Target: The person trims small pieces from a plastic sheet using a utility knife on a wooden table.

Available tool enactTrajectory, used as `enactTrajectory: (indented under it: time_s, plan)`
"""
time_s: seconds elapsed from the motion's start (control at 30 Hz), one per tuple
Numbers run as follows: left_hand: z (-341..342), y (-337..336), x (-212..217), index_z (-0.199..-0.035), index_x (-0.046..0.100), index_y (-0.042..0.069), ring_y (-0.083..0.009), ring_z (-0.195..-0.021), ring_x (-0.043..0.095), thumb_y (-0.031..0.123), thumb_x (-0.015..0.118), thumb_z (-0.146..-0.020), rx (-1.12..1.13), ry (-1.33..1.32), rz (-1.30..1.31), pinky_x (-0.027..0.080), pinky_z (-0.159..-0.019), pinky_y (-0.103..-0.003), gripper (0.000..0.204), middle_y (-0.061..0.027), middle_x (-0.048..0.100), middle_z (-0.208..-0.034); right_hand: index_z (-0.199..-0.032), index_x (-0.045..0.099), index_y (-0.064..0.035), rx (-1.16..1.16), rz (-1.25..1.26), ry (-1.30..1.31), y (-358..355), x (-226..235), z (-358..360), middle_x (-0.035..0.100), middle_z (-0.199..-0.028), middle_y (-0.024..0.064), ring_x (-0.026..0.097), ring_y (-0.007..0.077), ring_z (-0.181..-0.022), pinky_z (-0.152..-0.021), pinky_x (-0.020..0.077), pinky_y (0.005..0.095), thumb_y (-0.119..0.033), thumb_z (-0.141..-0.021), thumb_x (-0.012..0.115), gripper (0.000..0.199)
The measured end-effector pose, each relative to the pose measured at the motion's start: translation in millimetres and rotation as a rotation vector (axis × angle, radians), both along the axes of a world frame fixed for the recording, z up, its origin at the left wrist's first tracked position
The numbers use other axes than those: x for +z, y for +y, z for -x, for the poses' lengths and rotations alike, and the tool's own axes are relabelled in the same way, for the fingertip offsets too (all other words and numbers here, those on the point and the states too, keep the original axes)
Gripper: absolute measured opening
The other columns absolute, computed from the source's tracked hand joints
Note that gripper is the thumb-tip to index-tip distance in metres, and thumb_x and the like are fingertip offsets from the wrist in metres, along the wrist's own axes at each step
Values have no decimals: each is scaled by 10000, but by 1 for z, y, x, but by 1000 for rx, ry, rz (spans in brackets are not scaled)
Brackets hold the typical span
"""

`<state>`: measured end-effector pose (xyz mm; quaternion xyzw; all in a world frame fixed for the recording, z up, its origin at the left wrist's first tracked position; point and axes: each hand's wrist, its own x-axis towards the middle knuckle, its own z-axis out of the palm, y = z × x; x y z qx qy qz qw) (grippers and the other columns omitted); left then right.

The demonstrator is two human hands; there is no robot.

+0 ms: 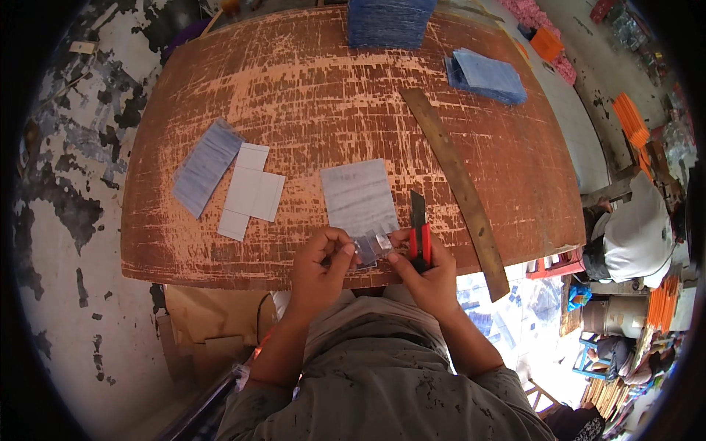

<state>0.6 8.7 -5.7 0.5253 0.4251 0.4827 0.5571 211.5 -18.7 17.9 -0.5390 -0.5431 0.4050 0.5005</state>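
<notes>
Close to the table's near edge, my left hand [322, 263] pinches one side of a small clear plastic piece [370, 247]. The thumb and a finger of my right hand [432, 278] are at its other side. That same right hand also grips a red and black box cutter [426, 248], its dark blade pointing away from me. Just beyond the plastic piece lies a square bluish-grey sheet [358, 192], flat on the table. A long narrow wooden strip [460, 184] runs to the right of the cutter, apart from my hand.
On the worn brown table [309, 103] are a white cross-shaped paper cutout [254, 189] and bluish sheets [208, 167] at left. A tall blue stack [390, 22] stands at the far edge, with more blue sheets [487, 77] far right. A person in white [636, 231] sits at right.
</notes>
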Motion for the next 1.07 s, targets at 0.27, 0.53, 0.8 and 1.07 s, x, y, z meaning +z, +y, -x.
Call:
enactTrajectory:
  time_s: [0.27,0.53,0.8,1.07]
  plan:
    - [-3,3,3,-1252,637,-8,-91,-799,675,5,614,-1097,31,77,-7,572,-729,-266,157,-53,709,-919,-1248,729,5,36,52,61,0,1,-3,721,-1099,67,684,128,-1004,-876,559,296,-24,-959,834,309]
    - [-6,1,8,-1237,727,36,-11,-693,552,18,748,-1017,63,295,-111,409,-612,-212,222,35,678,-841,-1230,745,21,68,-21,-3,2,-2,-6,701,-1067,85,688,182,-969,-861,550,315,-36,-950,839,301]
    - [-6,1,15,-1265,780,70,-34,-596,490,90,829,-951,66,409,-233,371,-543,-242,319,20,689,-805,-1184,759,12,84,-35,-20,3,2,-6,690,-1011,86,674,191,-895,-797,529,326,-62,-937,854,274]
    - [-9,6,14,-1291,792,89,-38,-634,503,96,835,-950,52,415,-309,392,-576,-238,344,34,684,-833,-1222,760,-22,142,-70,-9,2,-4,-11,728,-1123,105,731,260,-1056,-940,567,371,-36,-949,821,279]
